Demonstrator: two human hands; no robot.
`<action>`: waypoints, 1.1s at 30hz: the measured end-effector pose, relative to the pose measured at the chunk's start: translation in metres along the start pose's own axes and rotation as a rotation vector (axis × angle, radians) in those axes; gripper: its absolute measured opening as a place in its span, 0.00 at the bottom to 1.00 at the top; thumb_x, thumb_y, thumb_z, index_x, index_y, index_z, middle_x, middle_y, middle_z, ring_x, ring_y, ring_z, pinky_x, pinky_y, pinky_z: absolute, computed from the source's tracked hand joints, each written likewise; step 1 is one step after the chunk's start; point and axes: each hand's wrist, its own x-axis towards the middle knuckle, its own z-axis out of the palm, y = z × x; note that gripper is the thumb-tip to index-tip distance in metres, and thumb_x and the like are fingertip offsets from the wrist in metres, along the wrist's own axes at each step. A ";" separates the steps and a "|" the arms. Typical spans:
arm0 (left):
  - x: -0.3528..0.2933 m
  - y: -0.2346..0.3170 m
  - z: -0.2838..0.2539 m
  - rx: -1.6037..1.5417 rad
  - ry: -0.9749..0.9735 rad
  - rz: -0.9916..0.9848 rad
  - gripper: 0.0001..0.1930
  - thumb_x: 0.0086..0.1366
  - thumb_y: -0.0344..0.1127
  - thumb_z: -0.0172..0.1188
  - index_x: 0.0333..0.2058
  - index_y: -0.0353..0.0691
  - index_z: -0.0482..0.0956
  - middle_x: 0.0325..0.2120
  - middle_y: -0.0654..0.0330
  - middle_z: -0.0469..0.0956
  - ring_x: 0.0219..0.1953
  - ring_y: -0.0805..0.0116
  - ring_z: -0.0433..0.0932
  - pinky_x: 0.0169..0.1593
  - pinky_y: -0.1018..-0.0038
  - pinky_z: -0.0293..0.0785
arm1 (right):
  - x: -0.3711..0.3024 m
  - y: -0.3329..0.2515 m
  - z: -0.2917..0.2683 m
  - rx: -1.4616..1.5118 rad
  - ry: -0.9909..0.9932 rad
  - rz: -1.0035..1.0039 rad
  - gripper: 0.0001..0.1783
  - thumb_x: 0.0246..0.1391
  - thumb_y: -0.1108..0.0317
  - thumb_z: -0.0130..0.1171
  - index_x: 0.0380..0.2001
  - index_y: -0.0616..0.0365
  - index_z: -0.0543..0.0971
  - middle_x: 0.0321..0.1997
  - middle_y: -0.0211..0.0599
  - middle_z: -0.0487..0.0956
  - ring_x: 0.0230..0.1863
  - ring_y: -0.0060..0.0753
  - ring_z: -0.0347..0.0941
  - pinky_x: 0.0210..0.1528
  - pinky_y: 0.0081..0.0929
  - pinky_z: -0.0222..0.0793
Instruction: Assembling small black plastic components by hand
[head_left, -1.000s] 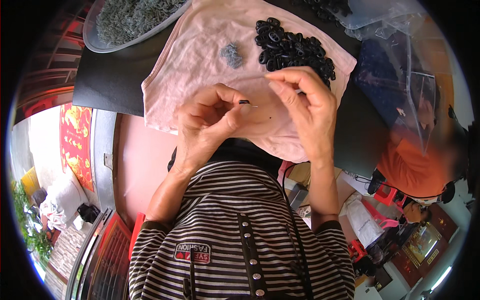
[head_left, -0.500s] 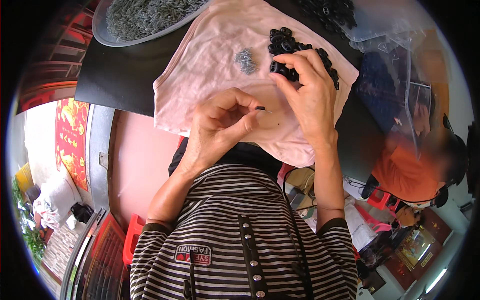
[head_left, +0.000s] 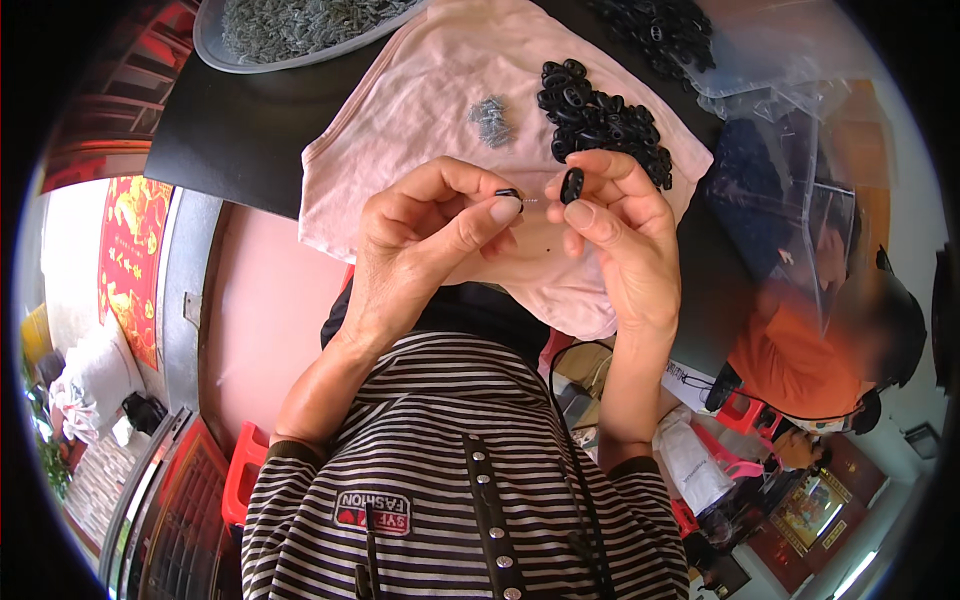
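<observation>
My left hand (head_left: 425, 220) pinches a small black plastic piece (head_left: 508, 193) between thumb and forefinger. A thin spring (head_left: 530, 201) points out of it toward the right. Just across from it, my right hand (head_left: 630, 225) grips an oval black cord-lock body (head_left: 572, 186) with holes in its face, held upright by the fingertips. The two pieces are apart. Beneath both hands lies a pink cloth (head_left: 420, 110), bearing a small heap of metal springs (head_left: 491, 121) and, farther right, a pile of black cord-lock bodies (head_left: 600, 122).
A clear tub (head_left: 250, 68) full of springs stands at the far left of the dark table (head_left: 225, 140). More black pieces (head_left: 660, 35) lie at the far right beside clear plastic bags (head_left: 780, 50). A person in an orange top (head_left: 800, 350) sits to the right.
My right hand has drawn back from the black pile with a cord-lock body, coming nearer to my left hand. My left hand has risen slightly, still holding its piece.
</observation>
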 end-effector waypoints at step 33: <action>-0.006 -0.005 0.004 -0.014 0.013 0.028 0.09 0.62 0.27 0.57 0.39 0.27 0.76 0.28 0.57 0.79 0.30 0.74 0.77 0.37 0.80 0.74 | -0.018 0.005 0.029 -0.373 0.144 -0.257 0.12 0.51 0.79 0.59 0.42 0.65 0.78 0.35 0.33 0.77 0.30 0.18 0.72 0.33 0.13 0.70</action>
